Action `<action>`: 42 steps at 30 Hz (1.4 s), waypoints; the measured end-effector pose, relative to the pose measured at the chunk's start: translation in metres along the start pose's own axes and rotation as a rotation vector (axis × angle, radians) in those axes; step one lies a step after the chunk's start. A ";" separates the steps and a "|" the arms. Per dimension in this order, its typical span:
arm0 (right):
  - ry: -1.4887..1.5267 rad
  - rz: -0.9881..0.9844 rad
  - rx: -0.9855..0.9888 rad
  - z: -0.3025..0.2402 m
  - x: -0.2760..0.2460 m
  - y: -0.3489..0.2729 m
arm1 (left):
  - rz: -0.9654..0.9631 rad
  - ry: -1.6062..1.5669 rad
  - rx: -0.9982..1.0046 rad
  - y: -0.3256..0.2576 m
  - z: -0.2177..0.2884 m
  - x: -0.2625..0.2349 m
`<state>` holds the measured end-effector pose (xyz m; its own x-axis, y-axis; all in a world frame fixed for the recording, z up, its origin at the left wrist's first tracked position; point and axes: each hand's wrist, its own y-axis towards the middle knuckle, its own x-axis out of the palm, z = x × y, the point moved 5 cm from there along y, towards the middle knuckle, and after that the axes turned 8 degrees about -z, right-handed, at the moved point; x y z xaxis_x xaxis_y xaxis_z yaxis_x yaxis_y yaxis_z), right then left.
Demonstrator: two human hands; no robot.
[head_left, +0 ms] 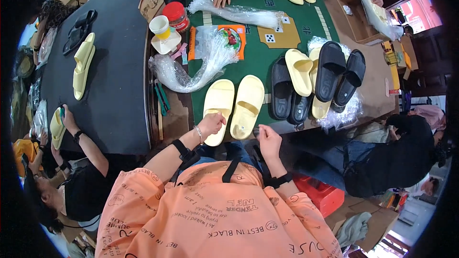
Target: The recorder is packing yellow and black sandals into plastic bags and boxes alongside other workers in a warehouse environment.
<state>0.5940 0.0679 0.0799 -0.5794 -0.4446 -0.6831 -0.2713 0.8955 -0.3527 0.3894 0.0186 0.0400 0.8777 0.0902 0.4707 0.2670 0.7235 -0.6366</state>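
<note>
Two pale yellow slippers lie side by side on the table in front of me, the left slipper [221, 96] and the right slipper [250, 100], toes pointing away. My left hand [210, 126] is closed over the heel of the left slipper. Just off the heel of the right slipper, my right hand [269, 142] has its fingers curled together. Whatever either hand pinches, if anything, is too small to make out. Beyond the slippers lies a bundle of thin clear plastic strands [210, 64] in a plastic sleeve.
To the right, black slippers [330, 71] and a yellow slipper [300, 71] are piled on clear plastic. A second strand bundle [239, 13], a red-lidded jar [176, 15], a paper cup [159, 26] and a green cutter [162, 98] lie around. Co-workers sit left, right and opposite.
</note>
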 end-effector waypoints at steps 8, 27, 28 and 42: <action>1.479 0.034 -0.037 -0.007 -0.001 0.024 | -0.084 0.166 -0.177 0.005 -0.029 0.009; 0.881 -0.503 0.182 -0.027 0.110 0.026 | 0.143 0.156 -0.052 0.033 -0.032 -0.001; 0.925 -0.548 0.154 -0.026 0.113 0.026 | 0.118 0.079 -0.063 0.032 -0.032 0.004; 1.018 -0.562 0.439 -0.008 0.103 0.015 | 0.411 1.703 0.599 0.018 0.062 -0.027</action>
<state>0.5237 0.0360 0.0090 -0.8517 -0.3718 0.3692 -0.5084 0.4160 -0.7540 0.3458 0.0716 0.0536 0.3482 -0.1258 -0.9289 0.1333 0.9875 -0.0838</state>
